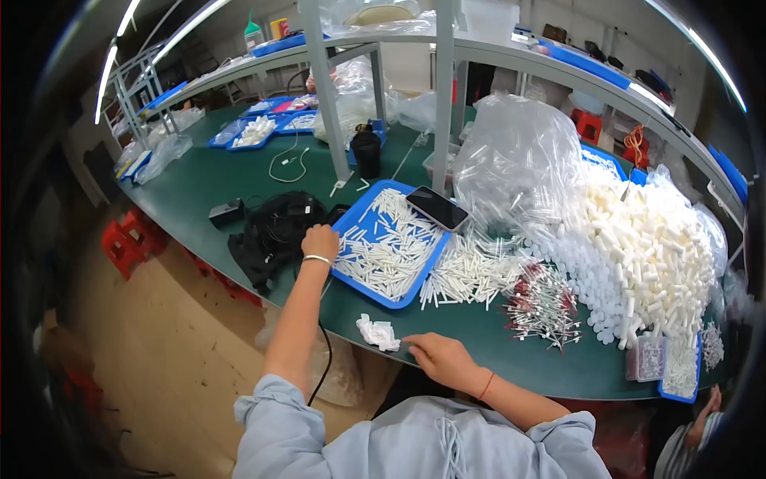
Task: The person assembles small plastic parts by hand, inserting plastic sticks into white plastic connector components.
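Note:
My left hand [321, 242] is at the left rim of a blue tray [393, 302], beside a black cloth bundle [275, 231]. Its fingers curl downward; what they hold, if anything, is hidden. Thin white sticks [383, 259] fill much of the tray. My right hand [440, 357] rests near the table's front edge, index finger stretched toward a crumpled white tissue [378, 333], and appears to hold nothing. A dark-screened phone [437, 208] lies across the tray's upper right corner.
More white sticks [471, 271] spread right of the tray, beside red-and-white thin pieces [546, 303], translucent caps [594, 283] and a heap of cream cylinders [646, 247]. A large clear plastic bag [519, 156], a black cup [366, 154] and a shelf post [443, 104] stand behind. Another person's hand [706, 415] is lower right.

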`<action>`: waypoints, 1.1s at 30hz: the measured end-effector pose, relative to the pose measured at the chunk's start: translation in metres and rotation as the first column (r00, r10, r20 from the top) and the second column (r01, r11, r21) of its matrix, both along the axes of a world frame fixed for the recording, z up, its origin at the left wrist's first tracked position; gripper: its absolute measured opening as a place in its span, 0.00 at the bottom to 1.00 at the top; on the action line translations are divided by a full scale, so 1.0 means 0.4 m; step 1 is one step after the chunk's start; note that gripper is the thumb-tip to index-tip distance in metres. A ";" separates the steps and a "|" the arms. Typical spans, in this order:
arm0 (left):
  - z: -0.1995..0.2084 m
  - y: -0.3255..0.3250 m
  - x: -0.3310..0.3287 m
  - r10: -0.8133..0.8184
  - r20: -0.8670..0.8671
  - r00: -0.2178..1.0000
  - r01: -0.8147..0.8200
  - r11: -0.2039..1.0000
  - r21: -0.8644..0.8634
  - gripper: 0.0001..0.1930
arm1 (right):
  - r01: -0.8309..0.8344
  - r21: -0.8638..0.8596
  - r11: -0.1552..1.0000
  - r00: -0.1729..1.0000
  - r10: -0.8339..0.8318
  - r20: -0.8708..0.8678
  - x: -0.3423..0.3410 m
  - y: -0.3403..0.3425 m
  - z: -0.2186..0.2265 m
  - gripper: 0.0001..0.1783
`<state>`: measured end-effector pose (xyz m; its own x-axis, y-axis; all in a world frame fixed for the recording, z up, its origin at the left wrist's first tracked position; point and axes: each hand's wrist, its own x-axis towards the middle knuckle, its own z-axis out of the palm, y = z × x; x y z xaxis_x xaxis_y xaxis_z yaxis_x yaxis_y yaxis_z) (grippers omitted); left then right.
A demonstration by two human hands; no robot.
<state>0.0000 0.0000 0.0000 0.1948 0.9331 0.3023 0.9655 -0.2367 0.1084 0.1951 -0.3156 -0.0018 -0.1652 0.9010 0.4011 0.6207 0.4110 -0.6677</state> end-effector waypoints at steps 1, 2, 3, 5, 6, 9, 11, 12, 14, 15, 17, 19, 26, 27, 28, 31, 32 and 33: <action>-0.018 -0.003 -0.021 -0.020 -0.059 0.998 0.023 0.998 0.054 0.13 | 0.023 0.023 0.999 1.000 -0.023 -0.012 0.003 -0.001 -0.007 0.11; -0.032 -0.001 -0.039 -0.055 -0.043 0.998 0.060 0.990 0.129 0.12 | 0.048 0.004 0.999 0.999 -0.048 -0.018 0.007 -0.002 -0.014 0.11; -0.048 -0.008 -0.031 -0.076 -0.010 0.997 0.076 0.983 0.166 0.11 | 0.057 -0.012 0.998 0.998 -0.057 -0.016 0.030 -0.010 -0.019 0.11; -0.072 -0.015 -0.016 -0.086 0.051 0.995 0.078 0.987 0.138 0.11 | 0.083 -0.030 0.996 0.997 -0.082 0.006 0.074 -0.020 -0.029 0.11; -0.076 -0.007 -0.019 -0.094 0.169 0.981 0.075 0.991 0.114 0.13 | 0.105 -0.025 0.994 0.994 -0.105 -0.016 0.079 -0.020 -0.027 0.11; -0.101 0.009 -0.040 -0.107 0.344 0.933 0.098 0.994 0.043 0.19 | 0.150 0.030 0.988 0.988 -0.149 -0.034 0.108 -0.012 -0.030 0.11; -0.111 0.016 -0.054 -0.140 0.353 0.925 0.125 0.990 0.065 0.18 | 0.193 0.031 0.981 0.981 -0.191 -0.040 0.126 -0.011 -0.031 0.11; -0.113 0.017 -0.052 -0.162 0.356 0.920 0.141 0.986 0.085 0.19 | 0.210 0.033 0.977 0.977 -0.209 -0.043 0.138 -0.011 -0.033 0.10; -0.111 0.009 -0.040 -0.174 0.362 0.916 0.144 0.984 0.108 0.19 | 0.241 0.027 0.970 0.970 -0.240 -0.038 0.163 -0.010 -0.039 0.10; -0.110 0.000 -0.034 -0.168 0.351 0.921 0.146 0.985 0.088 0.20 | 0.260 0.019 0.965 0.965 -0.259 -0.039 0.177 -0.010 -0.045 0.10; -0.112 -0.019 -0.009 -0.141 0.347 0.927 0.130 0.990 0.054 0.20 | 0.279 0.051 0.959 0.960 -0.279 -0.006 0.203 -0.011 -0.055 0.10; -0.113 -0.037 -0.007 -0.138 0.350 0.926 0.130 0.990 0.046 0.20 | 0.285 0.037 0.958 0.959 -0.285 -0.004 0.213 -0.011 -0.056 0.10; -0.082 -0.016 0.002 -0.194 0.245 0.950 0.142 0.967 0.213 0.19 | 0.218 0.056 0.974 0.975 -0.220 0.024 0.224 -0.004 -0.024 0.10; -0.058 -0.006 0.042 -0.226 0.276 0.934 0.161 0.957 0.240 0.20 | 0.221 0.052 0.974 0.973 -0.224 0.051 0.235 -0.008 -0.015 0.10; -0.029 0.015 0.053 -0.249 0.299 0.921 0.168 0.948 0.272 0.21 | 0.194 0.067 0.979 0.979 -0.198 0.049 0.234 -0.005 -0.009 0.10; 0.020 0.132 0.126 -0.195 0.482 0.854 0.136 0.979 0.155 0.25 | 0.134 0.043 0.990 0.986 -0.138 0.096 0.227 -0.004 0.006 0.10; 0.034 0.171 0.161 -0.150 0.546 0.824 0.114 0.988 0.100 0.28 | 0.113 0.080 0.990 0.990 -0.119 0.078 0.221 -0.001 0.000 0.11; 0.035 0.222 0.177 -0.099 0.600 0.794 0.091 0.995 0.045 0.30 | 0.085 0.118 0.989 0.994 -0.092 0.056 0.209 0.003 -0.008 0.11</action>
